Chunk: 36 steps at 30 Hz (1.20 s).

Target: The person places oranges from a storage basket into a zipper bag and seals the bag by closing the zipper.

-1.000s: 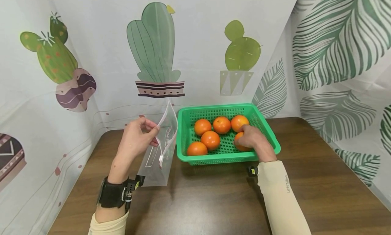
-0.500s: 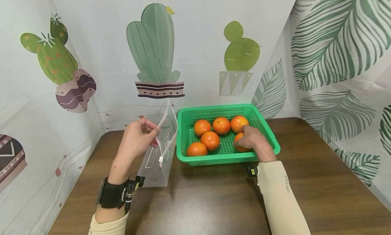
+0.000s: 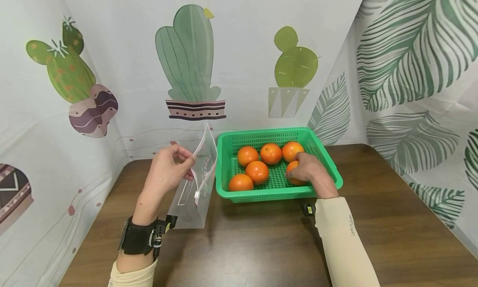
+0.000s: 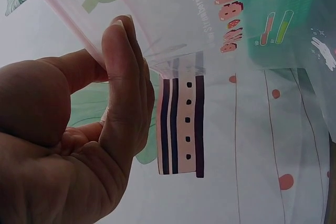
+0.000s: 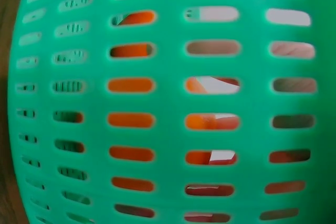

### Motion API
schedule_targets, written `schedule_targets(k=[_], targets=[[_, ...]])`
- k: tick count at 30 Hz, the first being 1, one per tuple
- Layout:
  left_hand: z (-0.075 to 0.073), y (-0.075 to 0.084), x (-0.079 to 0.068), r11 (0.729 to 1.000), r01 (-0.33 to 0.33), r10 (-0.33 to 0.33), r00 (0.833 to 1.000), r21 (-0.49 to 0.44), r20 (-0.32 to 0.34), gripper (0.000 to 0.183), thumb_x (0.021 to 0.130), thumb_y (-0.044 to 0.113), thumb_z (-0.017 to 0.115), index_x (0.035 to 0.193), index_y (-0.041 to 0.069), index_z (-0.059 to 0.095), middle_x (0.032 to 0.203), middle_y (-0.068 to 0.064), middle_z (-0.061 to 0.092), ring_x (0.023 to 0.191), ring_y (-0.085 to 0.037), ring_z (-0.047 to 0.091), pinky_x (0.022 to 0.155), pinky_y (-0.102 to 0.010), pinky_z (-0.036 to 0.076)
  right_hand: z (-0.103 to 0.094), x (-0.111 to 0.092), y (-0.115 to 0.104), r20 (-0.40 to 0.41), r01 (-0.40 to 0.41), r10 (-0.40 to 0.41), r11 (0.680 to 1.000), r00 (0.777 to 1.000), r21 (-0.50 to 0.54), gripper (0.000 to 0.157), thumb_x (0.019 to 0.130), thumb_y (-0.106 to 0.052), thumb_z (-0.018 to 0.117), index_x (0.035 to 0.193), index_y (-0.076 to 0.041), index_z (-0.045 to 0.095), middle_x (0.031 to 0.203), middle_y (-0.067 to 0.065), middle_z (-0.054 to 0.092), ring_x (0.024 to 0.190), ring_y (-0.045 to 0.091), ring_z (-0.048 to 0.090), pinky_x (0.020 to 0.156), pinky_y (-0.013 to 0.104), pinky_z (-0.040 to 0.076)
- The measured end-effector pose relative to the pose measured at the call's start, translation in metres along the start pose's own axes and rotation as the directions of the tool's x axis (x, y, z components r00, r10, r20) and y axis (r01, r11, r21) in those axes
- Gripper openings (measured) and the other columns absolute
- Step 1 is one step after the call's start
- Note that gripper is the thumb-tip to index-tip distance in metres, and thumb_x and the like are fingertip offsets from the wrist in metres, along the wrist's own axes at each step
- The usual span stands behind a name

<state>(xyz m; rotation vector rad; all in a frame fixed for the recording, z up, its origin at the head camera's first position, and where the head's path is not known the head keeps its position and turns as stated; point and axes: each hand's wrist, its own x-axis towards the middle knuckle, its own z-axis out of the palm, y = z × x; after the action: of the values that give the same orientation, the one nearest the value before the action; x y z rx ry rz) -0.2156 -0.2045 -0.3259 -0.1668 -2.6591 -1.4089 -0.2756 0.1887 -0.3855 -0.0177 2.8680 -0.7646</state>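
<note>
My left hand (image 3: 168,166) pinches the rim of a clear zip bag (image 3: 201,210) between thumb and fingers. The bag hangs upright with its mouth parted, and a white slider (image 3: 196,194) sits on its near edge. Pink lettering (image 4: 226,9) shows through the film in the left wrist view. My right hand (image 3: 310,169) reaches into a green plastic basket (image 3: 274,192) and grips a round orange fruit (image 3: 293,176) at its near right. In the right wrist view the slotted basket wall (image 5: 170,103) hides most of that hand and fruit.
Several more round orange fruits (image 3: 257,172) lie in the basket, left of and behind the gripped one. The basket stands at the back of a brown wooden table (image 3: 257,245). A white cloth (image 3: 246,63) printed with cacti hangs close behind it.
</note>
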Motion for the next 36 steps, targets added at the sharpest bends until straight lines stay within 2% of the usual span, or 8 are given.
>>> schedule_targets(k=[9, 16, 19, 26, 36], targets=[[0.001, -0.001, 0.001, 1.0, -0.018, 0.018, 1.0, 0.001, -0.003, 0.016, 0.103, 0.013, 0.069, 0.107, -0.002, 0.068, 0.091, -0.017, 0.075, 0.063, -0.021, 0.076, 0.06, -0.032, 0.063, -0.004, -0.002, -0.003, -0.023, 0.031, -0.03, 1.0, 0.999, 0.008, 0.063, 0.085, -0.025, 0.08, 0.137, 0.003, 0.057, 0.115, 0.021, 0.063, 0.097, 0.035, 0.058, 0.082, 0.047, 0.051], [0.001, 0.0, 0.0, 1.0, -0.006, 0.006, 1.0, -0.004, 0.001, 0.017, 0.103, 0.014, 0.069, 0.108, -0.002, 0.068, 0.093, -0.017, 0.074, 0.063, -0.021, 0.076, 0.06, -0.033, 0.064, -0.006, -0.004, -0.005, -0.056, 0.078, -0.078, 0.997, 0.995, -0.007, 0.073, 0.088, -0.029, 0.082, 0.144, 0.006, 0.053, 0.135, 0.029, 0.062, 0.112, 0.042, 0.06, 0.096, 0.055, 0.052], [0.001, 0.0, 0.0, 1.0, -0.009, 0.009, 1.0, -0.002, 0.002, 0.017, 0.102, 0.015, 0.069, 0.108, -0.002, 0.068, 0.093, -0.016, 0.075, 0.063, -0.021, 0.076, 0.06, -0.033, 0.063, -0.008, -0.005, -0.007, -0.063, 0.088, -0.088, 0.996, 0.994, -0.002, 0.076, 0.088, -0.03, 0.083, 0.146, 0.006, 0.051, 0.138, 0.03, 0.06, 0.116, 0.043, 0.06, 0.097, 0.056, 0.052], [0.001, 0.0, 0.001, 1.0, -0.015, 0.015, 1.0, 0.006, -0.001, 0.017, 0.102, 0.015, 0.069, 0.108, -0.001, 0.069, 0.09, -0.016, 0.076, 0.063, -0.021, 0.076, 0.06, -0.032, 0.063, -0.012, -0.007, -0.012, -0.132, 0.11, -0.106, 0.994, 0.986, 0.024, 0.074, 0.087, -0.028, 0.083, 0.145, 0.005, 0.053, 0.125, 0.026, 0.065, 0.1, 0.038, 0.063, 0.079, 0.047, 0.055], [0.001, 0.0, 0.001, 1.0, -0.018, 0.018, 1.0, 0.007, 0.005, 0.017, 0.102, 0.015, 0.069, 0.108, -0.001, 0.069, 0.092, -0.016, 0.075, 0.063, -0.021, 0.076, 0.061, -0.032, 0.063, -0.016, -0.014, -0.019, -0.24, 0.191, -0.173, 0.98, 0.955, 0.055, 0.064, 0.086, -0.026, 0.083, 0.139, 0.001, 0.061, 0.116, 0.021, 0.068, 0.093, 0.034, 0.062, 0.075, 0.044, 0.053]])
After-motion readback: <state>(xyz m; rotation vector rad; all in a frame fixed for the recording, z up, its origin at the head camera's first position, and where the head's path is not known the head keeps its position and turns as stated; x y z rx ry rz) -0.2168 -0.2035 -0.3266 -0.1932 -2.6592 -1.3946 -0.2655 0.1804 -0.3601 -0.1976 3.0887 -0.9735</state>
